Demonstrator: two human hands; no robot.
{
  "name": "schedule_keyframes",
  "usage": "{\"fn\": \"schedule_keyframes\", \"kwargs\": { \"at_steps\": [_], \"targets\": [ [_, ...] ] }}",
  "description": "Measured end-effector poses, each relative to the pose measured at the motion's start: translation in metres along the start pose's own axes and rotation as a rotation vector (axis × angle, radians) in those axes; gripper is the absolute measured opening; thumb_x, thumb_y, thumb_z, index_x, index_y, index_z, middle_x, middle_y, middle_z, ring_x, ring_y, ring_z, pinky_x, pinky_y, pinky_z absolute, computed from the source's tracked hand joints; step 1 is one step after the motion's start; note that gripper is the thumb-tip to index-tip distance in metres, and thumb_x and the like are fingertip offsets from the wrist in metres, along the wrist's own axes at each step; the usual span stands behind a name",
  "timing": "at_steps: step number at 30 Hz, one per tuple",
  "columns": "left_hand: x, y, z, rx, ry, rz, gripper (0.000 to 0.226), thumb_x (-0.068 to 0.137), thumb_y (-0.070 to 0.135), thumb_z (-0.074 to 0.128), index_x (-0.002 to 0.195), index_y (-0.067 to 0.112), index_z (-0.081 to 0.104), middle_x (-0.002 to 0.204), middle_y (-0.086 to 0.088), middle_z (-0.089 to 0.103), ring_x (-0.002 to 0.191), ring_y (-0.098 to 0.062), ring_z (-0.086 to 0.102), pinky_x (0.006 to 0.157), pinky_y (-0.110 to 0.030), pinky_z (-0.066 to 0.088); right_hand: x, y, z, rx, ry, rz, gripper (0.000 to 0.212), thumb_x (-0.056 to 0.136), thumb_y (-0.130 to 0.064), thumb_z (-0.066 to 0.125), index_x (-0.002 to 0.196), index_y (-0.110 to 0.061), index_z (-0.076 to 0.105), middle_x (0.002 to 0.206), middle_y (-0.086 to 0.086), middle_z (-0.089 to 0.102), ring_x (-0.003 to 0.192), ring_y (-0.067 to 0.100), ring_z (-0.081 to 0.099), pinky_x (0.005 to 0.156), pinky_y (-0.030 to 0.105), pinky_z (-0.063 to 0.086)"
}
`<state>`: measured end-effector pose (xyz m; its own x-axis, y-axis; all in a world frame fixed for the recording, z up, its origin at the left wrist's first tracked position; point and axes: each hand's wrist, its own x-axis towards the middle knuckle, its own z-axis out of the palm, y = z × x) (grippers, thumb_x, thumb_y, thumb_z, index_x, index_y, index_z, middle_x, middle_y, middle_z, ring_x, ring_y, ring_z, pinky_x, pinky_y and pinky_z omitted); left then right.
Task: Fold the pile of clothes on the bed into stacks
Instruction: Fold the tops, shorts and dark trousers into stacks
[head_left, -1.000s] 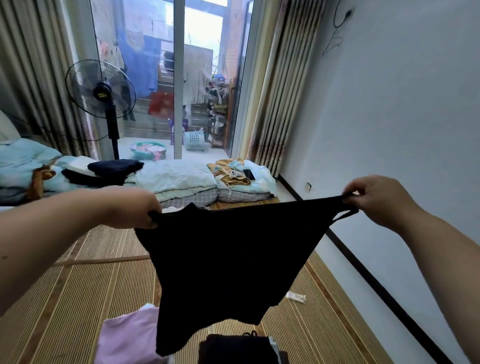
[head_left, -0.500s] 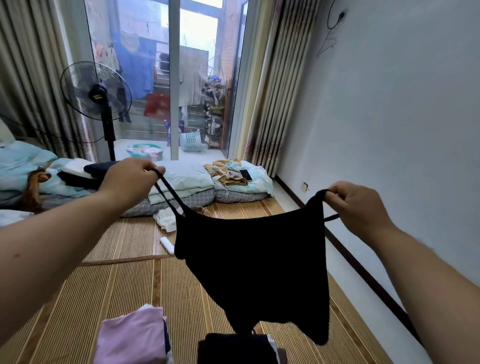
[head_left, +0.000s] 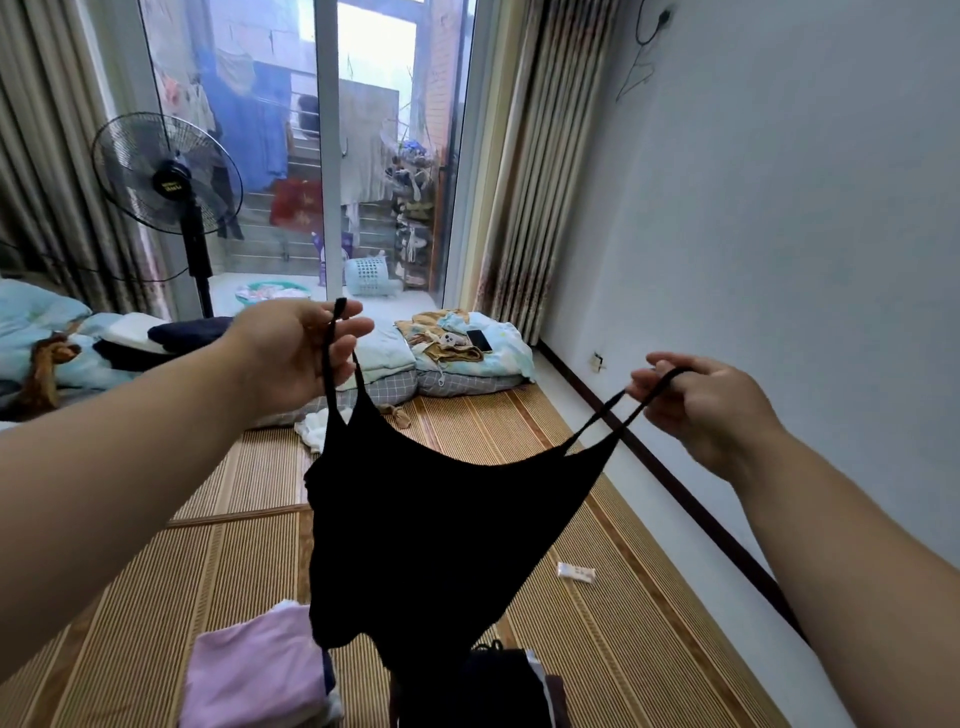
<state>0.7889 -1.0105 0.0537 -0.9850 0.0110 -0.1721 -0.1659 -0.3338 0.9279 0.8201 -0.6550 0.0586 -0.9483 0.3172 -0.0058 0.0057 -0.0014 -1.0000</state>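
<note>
A: Hands, quick?
B: Left hand (head_left: 291, 353) is up, palm showing and fingers half curled, with one thin strap of the black top (head_left: 441, 519) looped over the fingers. Right hand (head_left: 701, 405) is lower and out to the right, fingertips pinching the other strap.

A: So both are gripping?
B: Yes, each holds a strap. Nothing else is in either hand.

A: Where's the top?
B: It hangs in the air between the hands, tilted with its left side higher. The hem dangles just over the dark stack (head_left: 498, 686) at the bottom edge.

A: Other clothes?
B: A pink stack (head_left: 260, 670), folded, sits bottom left beside the dark one.

A: Surface?
B: A woven mat (head_left: 649, 649) runs forward, with a small white packet (head_left: 575, 573) lying on it to the right. Pale blue bedding (head_left: 384, 358) is bunched at the far end, with a phone (head_left: 479, 340) on it.

A: Room?
B: A standing fan (head_left: 166, 171) on the left, a glass door (head_left: 332, 130) straight ahead, striped curtains (head_left: 540, 156) and a plain wall (head_left: 779, 208) on the right.
</note>
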Motion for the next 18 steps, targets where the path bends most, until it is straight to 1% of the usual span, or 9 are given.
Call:
{"fn": "schedule_keyframes", "kwargs": {
  "at_steps": [2,4,5,7,9,12,14,15,18],
  "targets": [
    [-0.001,0.001,0.004,0.065,-0.016,0.013,0.030,0.098,0.015,0.033,0.097,0.015,0.063,0.066,0.003,0.070,0.041,-0.005,0.052,0.062,-0.028,0.044,-0.003,-0.005,0.000,0.241,-0.009,0.041,0.029,0.094,0.007,0.037,0.092,-0.009,0.061,0.081,0.007,0.068,0.060,0.012,0.070,0.056,0.025,0.054],
    [0.001,-0.001,0.012,0.165,-0.041,0.031,0.026,0.099,0.015,0.037,0.096,0.016,0.063,0.064,0.003,0.069,0.043,-0.006,0.053,0.062,-0.028,0.044,-0.004,-0.009,-0.005,0.341,0.001,0.060,0.032,0.089,0.007,0.033,0.090,-0.008,0.062,0.080,0.007,0.067,0.054,0.011,0.067,0.050,0.021,0.053],
    [0.002,-0.004,0.018,0.209,-0.063,0.041,0.024,0.099,0.013,0.039,0.096,0.015,0.063,0.064,0.003,0.068,0.045,-0.007,0.055,0.061,-0.028,0.044,-0.004,-0.010,-0.009,0.306,0.014,0.053,0.031,0.089,0.006,0.036,0.090,-0.009,0.063,0.081,0.007,0.067,0.052,0.010,0.064,0.048,0.020,0.052],
    [0.008,-0.010,0.035,0.265,-0.118,0.048,0.022,0.098,0.007,0.042,0.096,0.013,0.063,0.065,0.001,0.067,0.049,-0.009,0.058,0.059,-0.027,0.045,-0.003,-0.008,-0.021,0.135,0.070,0.006,0.028,0.091,0.004,0.043,0.091,-0.013,0.065,0.087,0.005,0.068,0.053,0.009,0.062,0.048,0.020,0.049],
    [0.016,-0.020,0.060,0.292,-0.160,0.044,0.022,0.097,0.004,0.044,0.094,0.012,0.064,0.065,0.000,0.066,0.052,-0.010,0.060,0.058,-0.026,0.047,0.002,-0.004,-0.041,-0.027,0.146,-0.043,0.026,0.093,0.002,0.047,0.090,-0.018,0.065,0.093,0.002,0.068,0.060,0.010,0.062,0.055,0.023,0.049],
    [0.032,-0.040,0.108,0.312,-0.219,0.047,0.021,0.097,0.002,0.047,0.091,0.012,0.065,0.069,-0.001,0.067,0.059,-0.011,0.064,0.057,-0.024,0.053,0.012,-0.001,-0.080,-0.109,0.256,-0.076,0.028,0.093,0.000,0.048,0.087,-0.022,0.063,0.095,-0.001,0.066,0.066,0.010,0.063,0.067,0.027,0.049],
    [0.047,-0.059,0.146,0.316,-0.267,0.033,0.021,0.096,0.001,0.049,0.090,0.014,0.064,0.076,-0.002,0.066,0.066,-0.014,0.064,0.061,-0.024,0.054,0.020,0.001,-0.112,-0.141,0.305,-0.084,0.026,0.093,-0.003,0.050,0.085,-0.024,0.063,0.093,-0.003,0.064,0.068,0.010,0.062,0.073,0.030,0.047],
    [0.054,-0.069,0.165,0.311,-0.294,0.019,0.021,0.096,0.001,0.048,0.090,0.015,0.063,0.078,-0.002,0.065,0.068,-0.014,0.063,0.062,-0.025,0.053,0.023,0.003,-0.127,-0.157,0.320,-0.083,0.025,0.093,-0.004,0.051,0.084,-0.024,0.063,0.092,-0.004,0.063,0.070,0.010,0.060,0.073,0.030,0.046],
    [0.074,-0.105,0.222,0.308,-0.353,-0.024,0.023,0.097,0.002,0.046,0.090,0.018,0.060,0.077,0.001,0.062,0.069,-0.013,0.061,0.072,-0.028,0.049,0.035,0.013,-0.175,-0.260,0.374,-0.060,0.023,0.092,-0.007,0.054,0.082,-0.025,0.064,0.090,-0.004,0.061,0.080,0.012,0.054,0.068,0.028,0.042]
  ]
}}
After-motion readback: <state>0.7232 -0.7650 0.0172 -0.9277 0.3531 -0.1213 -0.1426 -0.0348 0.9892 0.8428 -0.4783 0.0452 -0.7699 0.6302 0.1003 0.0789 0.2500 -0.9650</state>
